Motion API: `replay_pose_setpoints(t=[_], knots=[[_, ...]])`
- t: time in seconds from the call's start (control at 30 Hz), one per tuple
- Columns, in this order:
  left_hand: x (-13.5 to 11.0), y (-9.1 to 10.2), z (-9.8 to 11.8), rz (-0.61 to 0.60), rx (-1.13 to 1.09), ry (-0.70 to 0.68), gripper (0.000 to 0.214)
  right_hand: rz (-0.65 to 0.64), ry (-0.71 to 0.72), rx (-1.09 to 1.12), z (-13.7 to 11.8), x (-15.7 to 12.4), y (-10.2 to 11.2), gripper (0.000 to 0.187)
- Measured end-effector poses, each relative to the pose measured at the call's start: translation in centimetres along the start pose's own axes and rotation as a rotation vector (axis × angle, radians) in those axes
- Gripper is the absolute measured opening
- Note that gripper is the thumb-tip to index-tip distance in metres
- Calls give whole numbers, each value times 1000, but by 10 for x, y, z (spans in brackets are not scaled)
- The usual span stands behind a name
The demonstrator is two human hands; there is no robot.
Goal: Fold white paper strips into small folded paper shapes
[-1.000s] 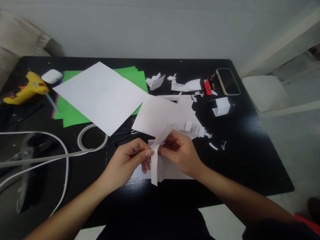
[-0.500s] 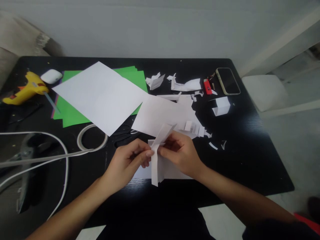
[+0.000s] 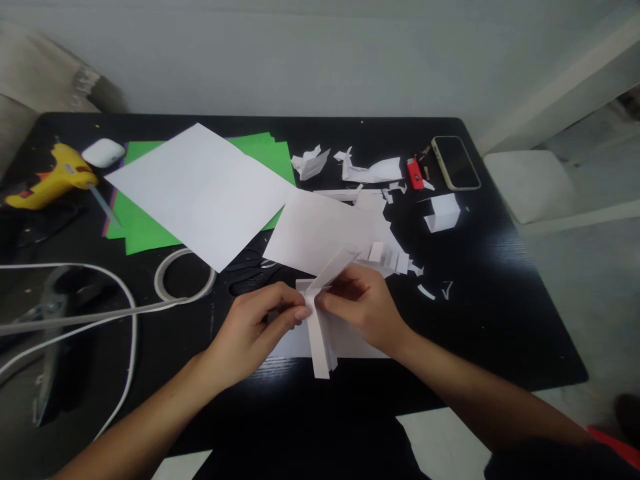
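Note:
My left hand [image 3: 257, 327] and my right hand [image 3: 361, 308] meet over the near middle of the black table [image 3: 500, 300]. Both pinch a folded white paper strip [image 3: 320, 340] at its crease. One arm of the strip points up and right, the other hangs down toward the front edge. Under the strip lies another white paper piece [image 3: 350, 343]. Behind my hands sits a cut white sheet [image 3: 320, 227] with small tabs along its right side.
A large white sheet [image 3: 200, 190] lies on green paper [image 3: 143, 230]. A yellow glue gun [image 3: 50, 177], a white earbud case [image 3: 103, 152] and a white cable [image 3: 125, 307] are at the left. Paper scraps [image 3: 370, 172], a red lighter [image 3: 415, 173] and a phone [image 3: 455, 162] lie at the back right.
The strip's lower arm has swung slightly rightward and its upper arm has tilted further right. My hands have stayed in the same place.

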State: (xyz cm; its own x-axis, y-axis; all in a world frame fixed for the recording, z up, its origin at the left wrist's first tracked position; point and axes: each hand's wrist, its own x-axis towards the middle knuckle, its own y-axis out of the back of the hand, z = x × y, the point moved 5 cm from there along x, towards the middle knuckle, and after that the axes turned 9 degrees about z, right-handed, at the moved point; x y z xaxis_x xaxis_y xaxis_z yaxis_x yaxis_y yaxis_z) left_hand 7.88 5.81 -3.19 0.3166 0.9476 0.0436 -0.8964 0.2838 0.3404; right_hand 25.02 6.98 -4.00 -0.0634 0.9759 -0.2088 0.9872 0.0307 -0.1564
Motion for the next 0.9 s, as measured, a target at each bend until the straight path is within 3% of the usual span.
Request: replay_pose_setpoints(t=[0.37, 0.57, 0.9], knots=[[1, 0, -4, 46, -170, 178, 17, 28, 33, -43, 2, -4, 0, 15], [2, 1, -5, 68, -201, 221, 16, 33, 35, -88, 3, -6, 1, 15], [2, 2, -3, 57, -203, 222, 18, 44, 155, -170, -3, -7, 2, 15]])
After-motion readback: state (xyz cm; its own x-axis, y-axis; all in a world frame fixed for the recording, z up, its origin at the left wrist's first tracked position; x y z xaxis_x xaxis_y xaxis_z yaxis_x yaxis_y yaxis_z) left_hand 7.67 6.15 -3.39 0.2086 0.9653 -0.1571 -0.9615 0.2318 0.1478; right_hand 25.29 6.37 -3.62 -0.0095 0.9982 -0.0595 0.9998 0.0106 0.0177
